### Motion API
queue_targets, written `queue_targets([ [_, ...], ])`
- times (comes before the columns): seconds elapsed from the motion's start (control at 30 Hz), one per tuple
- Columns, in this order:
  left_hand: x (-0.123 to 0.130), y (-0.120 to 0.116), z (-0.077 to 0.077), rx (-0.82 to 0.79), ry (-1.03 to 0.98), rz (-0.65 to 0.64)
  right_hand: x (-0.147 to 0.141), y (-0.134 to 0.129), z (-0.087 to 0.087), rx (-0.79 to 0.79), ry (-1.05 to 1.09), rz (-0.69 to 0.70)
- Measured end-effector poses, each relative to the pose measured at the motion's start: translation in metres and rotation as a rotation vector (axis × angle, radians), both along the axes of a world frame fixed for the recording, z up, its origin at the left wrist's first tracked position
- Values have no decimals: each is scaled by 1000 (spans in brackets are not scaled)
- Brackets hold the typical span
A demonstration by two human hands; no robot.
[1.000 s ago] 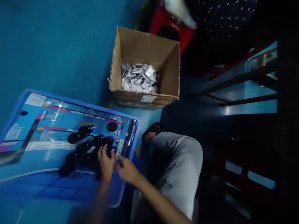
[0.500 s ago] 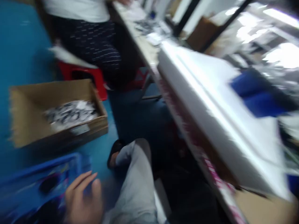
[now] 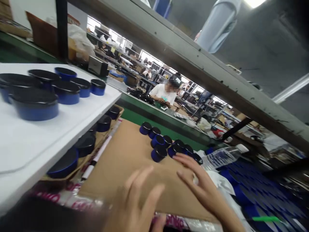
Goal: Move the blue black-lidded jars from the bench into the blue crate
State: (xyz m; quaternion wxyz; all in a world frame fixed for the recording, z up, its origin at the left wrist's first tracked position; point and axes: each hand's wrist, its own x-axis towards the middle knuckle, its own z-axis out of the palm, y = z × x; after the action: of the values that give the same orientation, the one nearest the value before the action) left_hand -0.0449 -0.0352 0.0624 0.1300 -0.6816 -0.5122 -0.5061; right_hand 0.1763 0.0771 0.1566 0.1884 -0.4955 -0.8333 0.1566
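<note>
Several short blue cylinders with black tops (image 3: pixel 159 153) stand in a loose group on a brown cardboard sheet (image 3: pixel 116 161). My right hand (image 3: pixel 200 180) reaches in from the right with fingers stretched out. Its fingertips are beside the nearest cylinders; whether they touch is unclear. Over the front of the cardboard is my left hand (image 3: pixel 142 199), fingers apart and slightly blurred, with nothing visible in it.
At left, a white foam board (image 3: pixel 79 119) carries more blue cylinders, above a cardboard box (image 3: pixel 96 148) of others. A plastic bottle (image 3: pixel 224 156) lies at right near many blue pieces (image 3: pixel 260 190). A shelf beam (image 3: pixel 193 54) crosses overhead; a person (image 3: pixel 166 91) sits beyond.
The view has swung from the floor, boxes and blue crate up to the bench. My left hand was over the crate and is now above the cardboard; my right hand has come into view.
</note>
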Motion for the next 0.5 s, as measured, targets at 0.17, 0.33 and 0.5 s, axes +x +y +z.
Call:
queue_targets([
  [0.17,42,114,55,-408,262,-45,33,113,-17,79,-109,-355],
  [0.33,64,191,61,-726,339,-59,54,152,-33,5,-206,-462],
  [0.5,56,205,57,-926,349,-105,48,145,-40,11,-241,-309],
])
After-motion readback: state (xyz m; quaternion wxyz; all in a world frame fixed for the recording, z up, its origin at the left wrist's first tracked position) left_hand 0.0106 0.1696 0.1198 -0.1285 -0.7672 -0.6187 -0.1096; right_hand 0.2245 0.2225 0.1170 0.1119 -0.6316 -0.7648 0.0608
